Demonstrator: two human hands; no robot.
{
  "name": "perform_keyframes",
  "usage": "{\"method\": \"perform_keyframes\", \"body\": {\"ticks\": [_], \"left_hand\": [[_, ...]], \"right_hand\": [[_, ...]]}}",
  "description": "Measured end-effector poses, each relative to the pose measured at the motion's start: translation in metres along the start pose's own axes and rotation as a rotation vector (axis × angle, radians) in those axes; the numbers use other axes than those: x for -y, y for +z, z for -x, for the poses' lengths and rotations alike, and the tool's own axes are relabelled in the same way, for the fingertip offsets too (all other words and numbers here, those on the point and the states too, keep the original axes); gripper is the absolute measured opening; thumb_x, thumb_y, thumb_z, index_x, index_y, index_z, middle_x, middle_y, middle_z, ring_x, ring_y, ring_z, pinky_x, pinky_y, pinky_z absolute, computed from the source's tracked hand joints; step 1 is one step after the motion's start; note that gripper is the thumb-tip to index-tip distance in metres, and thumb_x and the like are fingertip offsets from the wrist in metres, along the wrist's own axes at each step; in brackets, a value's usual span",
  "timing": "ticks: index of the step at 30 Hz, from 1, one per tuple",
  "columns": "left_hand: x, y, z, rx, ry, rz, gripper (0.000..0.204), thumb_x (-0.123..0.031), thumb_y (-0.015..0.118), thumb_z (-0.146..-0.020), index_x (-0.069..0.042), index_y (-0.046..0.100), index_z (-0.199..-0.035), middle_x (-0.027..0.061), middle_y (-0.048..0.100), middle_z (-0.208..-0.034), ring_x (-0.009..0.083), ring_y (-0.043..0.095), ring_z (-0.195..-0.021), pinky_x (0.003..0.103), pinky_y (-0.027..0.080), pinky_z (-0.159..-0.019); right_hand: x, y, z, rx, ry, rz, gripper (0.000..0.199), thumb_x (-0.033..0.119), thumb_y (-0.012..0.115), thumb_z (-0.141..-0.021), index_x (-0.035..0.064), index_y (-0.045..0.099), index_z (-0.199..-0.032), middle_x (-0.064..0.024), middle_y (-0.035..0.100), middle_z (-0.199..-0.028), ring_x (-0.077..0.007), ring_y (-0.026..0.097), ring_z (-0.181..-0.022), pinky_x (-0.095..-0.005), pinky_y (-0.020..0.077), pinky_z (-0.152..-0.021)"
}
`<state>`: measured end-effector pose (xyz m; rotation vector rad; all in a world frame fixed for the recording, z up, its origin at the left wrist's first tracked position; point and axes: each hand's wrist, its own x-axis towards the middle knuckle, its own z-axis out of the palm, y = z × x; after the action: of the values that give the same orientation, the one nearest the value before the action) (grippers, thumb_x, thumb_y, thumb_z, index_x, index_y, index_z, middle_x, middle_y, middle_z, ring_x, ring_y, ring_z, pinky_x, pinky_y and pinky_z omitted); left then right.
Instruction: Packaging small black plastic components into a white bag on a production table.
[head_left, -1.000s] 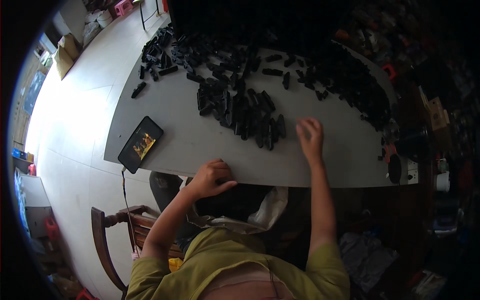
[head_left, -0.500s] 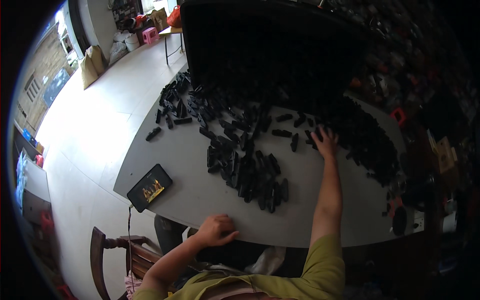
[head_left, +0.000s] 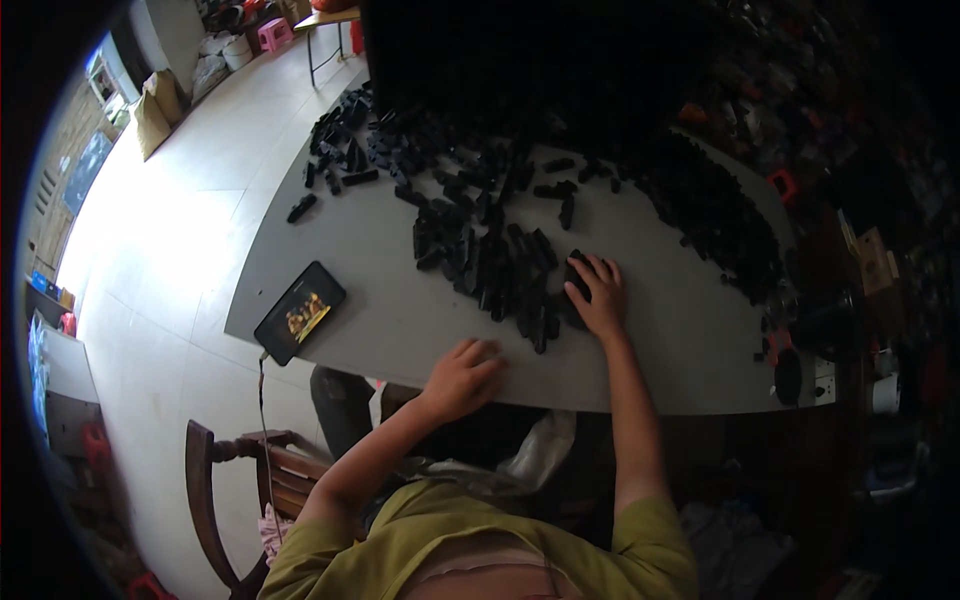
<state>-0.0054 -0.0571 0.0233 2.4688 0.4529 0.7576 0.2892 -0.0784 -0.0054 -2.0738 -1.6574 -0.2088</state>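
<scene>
Many small, long black pieces, perhaps plastic, lie heaped on the grey table (head_left: 380, 310). My right hand (head_left: 602, 298) rests beside the right edge of the middle heap (head_left: 478, 260), its fingers bent over a few black pieces (head_left: 577, 268); the palm hides part of them. My left hand (head_left: 465, 382) is above the table's near edge, fingers curled in and slightly blurred. Nothing shows in it. A denser pile of black pieces (head_left: 720, 220) spreads along the right side, and more loose ones (head_left: 350, 130) lie at the far left.
A phone (head_left: 300, 312) with a lit screen lies at the table's left edge, its cable hanging down. A large dark box-like shape (head_left: 540, 70) stands at the back. A wooden chair (head_left: 205, 490) is at the lower left. A pink stool (head_left: 275, 35) stands on the floor beyond.
My right hand has come nearer and left from the right pile to the middle heap, bringing black pieces. My left hand has lifted forward over the table edge. The view has tilted down.
</scene>
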Motion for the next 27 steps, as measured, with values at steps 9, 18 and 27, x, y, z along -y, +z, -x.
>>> {"method": "perform_keyframes", "body": {"ticks": [9,18,27], "left_hand": [[0.002,0.026,-0.008,0.018,0.074,-0.293,0.046,-0.015,0.059,-0.077,-0.014,0.055,-0.122,0.0098,0.049,-0.128,0.0287,0.048,-0.116,0.040,0.041,-0.096],[0.031,-0.025,0.018,-0.126,0.054,-0.293,0.048,-0.016,0.061,-0.076,-0.009,0.051,-0.123,0.0100,0.051,-0.122,0.0272,0.051,-0.110,0.038,0.043,-0.092],[0.028,-0.021,0.034,-0.202,-0.216,-0.092,0.034,-0.009,0.065,-0.072,-0.005,0.052,-0.103,0.0118,0.053,-0.104,0.0314,0.051,-0.096,0.038,0.045,-0.083]], "right_hand": [[0.086,0.015,0.036,-0.083,0.154,-0.009,0.041,0.041,0.058,-0.087,0.0220,0.059,-0.123,-0.0067,0.051,-0.131,-0.0352,0.042,-0.123,-0.0529,0.0363,-0.096],[0.089,-0.006,0.036,-0.256,0.033,-0.126,0.041,0.037,0.056,-0.091,0.0121,0.057,-0.124,-0.0109,0.047,-0.132,-0.0348,0.041,-0.123,-0.0497,0.0343,-0.100],[0.127,-0.031,0.102,-0.035,0.116,-0.194,0.025,0.003,0.065,-0.080,0.0029,0.059,-0.104,-0.0120,0.051,-0.107,-0.0295,0.056,-0.095,-0.0386,0.0482,-0.078]]}}
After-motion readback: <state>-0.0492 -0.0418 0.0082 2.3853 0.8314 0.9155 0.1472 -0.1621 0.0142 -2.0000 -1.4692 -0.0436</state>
